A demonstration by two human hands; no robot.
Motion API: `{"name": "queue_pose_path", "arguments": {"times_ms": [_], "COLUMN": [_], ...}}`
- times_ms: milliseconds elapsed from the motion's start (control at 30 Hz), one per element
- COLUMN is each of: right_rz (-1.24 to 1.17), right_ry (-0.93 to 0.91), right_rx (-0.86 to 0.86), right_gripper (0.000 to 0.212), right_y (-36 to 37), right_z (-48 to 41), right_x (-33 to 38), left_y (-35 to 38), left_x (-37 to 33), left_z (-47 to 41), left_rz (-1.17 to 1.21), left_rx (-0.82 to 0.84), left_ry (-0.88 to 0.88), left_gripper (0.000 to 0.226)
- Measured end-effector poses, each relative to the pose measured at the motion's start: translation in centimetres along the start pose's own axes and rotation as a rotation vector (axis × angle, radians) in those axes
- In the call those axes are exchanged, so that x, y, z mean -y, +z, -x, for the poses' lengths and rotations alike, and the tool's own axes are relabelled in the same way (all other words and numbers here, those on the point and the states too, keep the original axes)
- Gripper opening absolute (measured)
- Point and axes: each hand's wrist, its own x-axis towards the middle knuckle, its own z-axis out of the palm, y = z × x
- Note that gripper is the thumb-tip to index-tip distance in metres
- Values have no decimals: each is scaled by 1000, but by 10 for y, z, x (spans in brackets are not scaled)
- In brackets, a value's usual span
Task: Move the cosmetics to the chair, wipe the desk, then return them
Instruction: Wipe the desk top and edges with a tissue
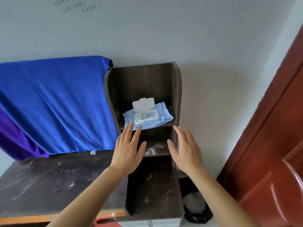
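Note:
A blue pack of wet wipes point(161, 117) with its white lid flipped up lies on the upper shelf of a dark wooden shelf unit point(177, 89). My left hand point(128, 150) is flat with fingers spread, its fingertips touching the pack's front edge. To the right, my right hand point(186, 149) hovers open, just below the upper shelf. Neither hand holds anything. The dark desk top point(54, 176) to the left shows white dusty smears. No cosmetics are in view.
A blue cloth point(54, 102) drapes over something behind the desk, with purple fabric point(13, 140) at its left. A red-brown door point(275, 145) stands at right. A dark bin with white contents point(195, 207) sits on the floor beside the shelf. Something red point(105, 222) shows at the bottom edge.

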Motion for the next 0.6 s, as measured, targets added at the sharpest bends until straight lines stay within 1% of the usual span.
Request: {"name": "queue_pose_path", "arguments": {"times_ms": [133,267,367,433,533,600], "right_rz": [-57,-91,-85,-62,62,108], "right_ry": [-39,-87,-70,-64,-73,-66], "right_rx": [30,67,124,132,134,120], "right_gripper": [55,51,47,46,42,36], "right_y": [20,42,54,61,74,82], "right_z": [-54,-92,-113,-123,-135,-139], "right_x": [4,13,19,22,20,19], "left_y": [12,26,39,48,62,70], "left_x": [13,35,52,60,74,84], "left_z": [-27,-55,-79,-88,-94,-95], "left_rz": [31,27,26,38,58,33], "left_rx": [3,19,49,58,20,-12], "left_ry": [-76,-43,-11,-8,3,53], "left_gripper": [64,67,67,66,63,61]}}
